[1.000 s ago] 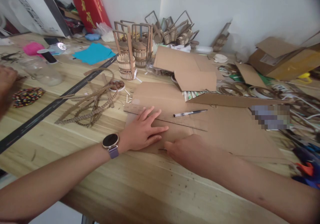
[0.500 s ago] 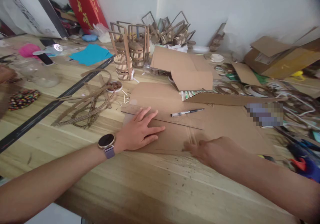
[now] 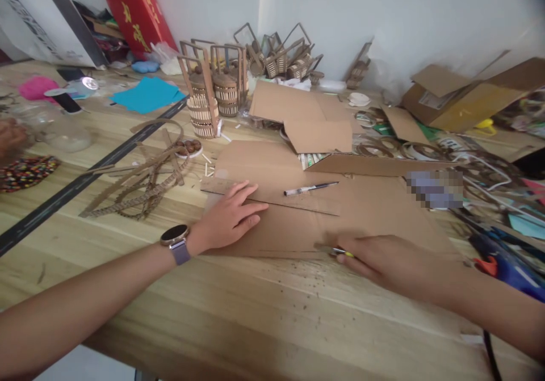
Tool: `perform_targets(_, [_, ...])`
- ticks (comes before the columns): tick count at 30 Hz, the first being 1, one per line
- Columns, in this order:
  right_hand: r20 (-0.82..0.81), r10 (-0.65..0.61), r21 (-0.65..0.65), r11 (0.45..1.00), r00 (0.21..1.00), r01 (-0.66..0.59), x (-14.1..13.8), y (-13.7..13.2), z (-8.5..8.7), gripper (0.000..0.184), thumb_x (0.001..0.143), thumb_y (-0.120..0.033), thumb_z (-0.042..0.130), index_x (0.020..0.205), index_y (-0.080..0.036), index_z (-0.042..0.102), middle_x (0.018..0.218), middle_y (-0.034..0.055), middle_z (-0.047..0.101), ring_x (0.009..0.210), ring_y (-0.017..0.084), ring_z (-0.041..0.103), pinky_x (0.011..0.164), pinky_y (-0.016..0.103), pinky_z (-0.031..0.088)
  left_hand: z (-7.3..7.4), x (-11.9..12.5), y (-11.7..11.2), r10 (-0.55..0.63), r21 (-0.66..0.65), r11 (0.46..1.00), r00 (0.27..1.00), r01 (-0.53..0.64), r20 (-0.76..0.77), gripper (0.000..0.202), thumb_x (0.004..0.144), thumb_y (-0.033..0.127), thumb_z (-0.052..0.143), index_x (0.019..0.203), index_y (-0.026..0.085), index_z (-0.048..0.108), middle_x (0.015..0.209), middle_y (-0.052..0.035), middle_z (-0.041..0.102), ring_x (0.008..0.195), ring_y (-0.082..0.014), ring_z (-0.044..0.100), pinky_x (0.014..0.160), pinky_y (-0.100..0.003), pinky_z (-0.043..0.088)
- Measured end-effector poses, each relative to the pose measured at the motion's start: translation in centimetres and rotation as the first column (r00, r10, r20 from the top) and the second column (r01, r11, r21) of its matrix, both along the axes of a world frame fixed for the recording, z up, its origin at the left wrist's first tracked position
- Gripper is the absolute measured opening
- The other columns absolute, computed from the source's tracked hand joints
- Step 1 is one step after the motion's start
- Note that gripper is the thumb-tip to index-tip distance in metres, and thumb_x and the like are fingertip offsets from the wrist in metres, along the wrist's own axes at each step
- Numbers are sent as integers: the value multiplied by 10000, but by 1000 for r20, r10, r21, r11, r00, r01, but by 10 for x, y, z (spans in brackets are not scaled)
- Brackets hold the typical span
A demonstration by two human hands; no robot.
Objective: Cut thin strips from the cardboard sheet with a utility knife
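My left hand [image 3: 227, 216], a watch on its wrist, lies flat with fingers spread on a large flat cardboard sheet [image 3: 298, 222], pressing it to the wooden table [image 3: 213, 307]. My right hand [image 3: 383, 259] is closed round a small yellow-handled cutter [image 3: 336, 250] whose tip sits at the sheet's near edge. A pen [image 3: 310, 188] lies on the sheet just beyond a straight cut line.
Folded cardboard pieces [image 3: 306, 117] and small wooden lanterns [image 3: 213, 94] stand further back. A long black strip [image 3: 85, 179] and woven cardboard strips [image 3: 140, 182] lie left. An open box [image 3: 468, 100], rings and tools crowd the right side. Another person's hand [image 3: 11, 137] shows at far left.
My right hand has slid rightward along the sheet's near edge, and the cutter now shows in it. My left hand has stayed flat on the cardboard.
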State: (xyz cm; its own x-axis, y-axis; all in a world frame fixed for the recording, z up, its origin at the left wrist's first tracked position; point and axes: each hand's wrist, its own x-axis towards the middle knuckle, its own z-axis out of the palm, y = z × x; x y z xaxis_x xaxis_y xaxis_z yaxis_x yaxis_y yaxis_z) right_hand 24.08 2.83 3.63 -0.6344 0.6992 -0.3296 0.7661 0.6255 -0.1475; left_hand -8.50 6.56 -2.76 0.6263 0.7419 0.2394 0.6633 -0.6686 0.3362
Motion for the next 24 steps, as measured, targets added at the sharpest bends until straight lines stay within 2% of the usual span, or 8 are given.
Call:
perform_targets(5, [138,163,99,979,977,-177,-80,0,1,154,977,-267,454,901,-188,561,654,3,691,549,177,657,430,259,229,0,-2,2,21,-40,999,998,-19,53,407,1024,352,353,1237,179,653,1470,-155,430,1417,-322,291,1124,-554,336])
perform_targets(7, [162,212,122,965,964,-233,-105,3,0,126,963,-222,469,898,-180,568,658,17,695,530,184,655,410,274,169,0,-2,1,29,-38,999,998,-27,59,394,1023,344,361,1220,180,660,1467,-150,436,1417,-318,292,1124,-552,341])
perform_targets(9, [181,262,123,950,948,-286,-121,5,-2,72,927,-168,510,903,-177,577,692,24,706,545,188,665,401,274,158,0,-1,1,33,-35,999,997,-30,69,386,1023,339,366,1212,179,662,1466,-148,438,1419,-313,289,1122,-548,347])
perform_targets(13, [218,326,126,925,920,-358,-137,7,-4,128,876,-81,528,931,-177,592,719,17,710,553,185,671,386,265,179,0,0,1,23,-30,999,996,-20,90,373,1017,333,387,1203,163,663,1463,-158,441,1421,-309,287,1127,-536,345])
perform_targets(16, [229,352,126,914,907,-387,-140,7,-4,156,862,-72,525,945,-177,606,725,14,707,541,171,661,378,267,199,0,0,1,19,-26,1000,995,-17,98,357,1011,322,405,1189,159,668,1457,-161,448,1418,-310,292,1129,-534,344])
perform_targets(24, [267,338,136,914,903,-383,-146,7,-1,145,839,-78,566,947,-160,618,626,12,682,519,180,667,348,262,214,-1,0,0,15,-13,1000,995,-14,101,333,1001,313,431,1193,168,660,1462,-154,439,1422,-309,281,1130,-530,345])
